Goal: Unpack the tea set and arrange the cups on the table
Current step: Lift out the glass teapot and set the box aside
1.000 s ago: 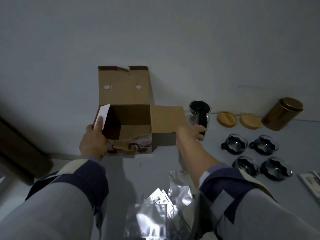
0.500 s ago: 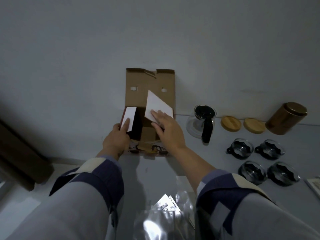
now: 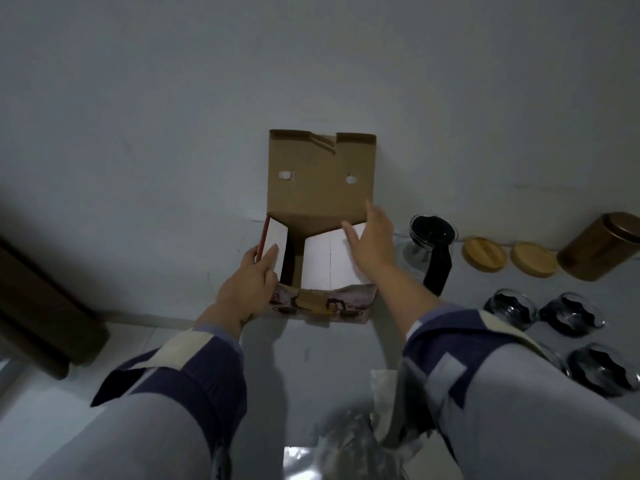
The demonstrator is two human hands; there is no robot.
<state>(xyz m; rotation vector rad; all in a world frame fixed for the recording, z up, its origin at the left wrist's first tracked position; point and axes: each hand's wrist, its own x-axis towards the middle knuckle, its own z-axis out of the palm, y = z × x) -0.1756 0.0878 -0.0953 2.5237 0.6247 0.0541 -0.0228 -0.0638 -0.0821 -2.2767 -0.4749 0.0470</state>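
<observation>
Nearest the camera, crumpled silver foil bags [image 3: 349, 445] lie on the grey table [image 3: 311, 351] between the two sleeves, partly cut off by the lower edge. Beyond them stands the cardboard box [image 3: 320, 188], its tall rear lid upright against the wall and its printed front facing the person. The left hand [image 3: 251, 285] pinches the left side flap [image 3: 275, 239] between thumb and fingers, fingers closed on that flap. The right hand [image 3: 369, 237] lies flat and spread on the right side flap [image 3: 329, 261], pressing it inward and gripping nothing. The step in hand looks like folding the side flaps in to shut the emptied box; to do it well, both flaps should go down level before the rear lid is brought over, with the box steadied so it does not slide toward the glassware. To the right, four glass cups [image 3: 512, 308] sit in a two-by-two cluster on the table, apart from the box; the nearest pair is partly hidden by the right sleeve. Further back a glass teapot [image 3: 431, 244] with a black handle stands just beside the box, then two wooden lids [image 3: 483, 253] and a brown jar [image 3: 601, 249] cut off at the frame edge. The box's inside is dark, so whether anything remains in it cannot be told.
</observation>
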